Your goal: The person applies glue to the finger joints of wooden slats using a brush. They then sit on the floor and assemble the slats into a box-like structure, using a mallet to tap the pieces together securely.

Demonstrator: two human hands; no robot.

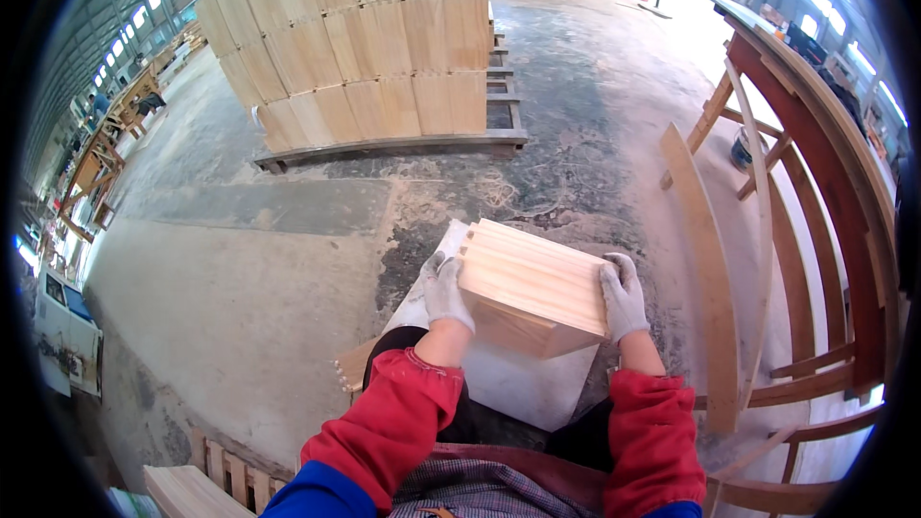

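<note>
One box-like pale wooden piece (pixel 532 278), notched at its left edge, located over a whitish board (pixel 537 393) before the lap; contact with the board cannot be told. Two gloved hands, apart from each other: left hand (pixel 444 291) clamped on its left end, right hand (pixel 625 298) on its right; beyond, stacked wooden blocks (pixel 384 43) on a pallet (pixel 384 146).

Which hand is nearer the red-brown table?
Right. The right hand holds the wooden piece at its end toward the red-brown table; the left hand holds the opposite end, farther away.
</note>
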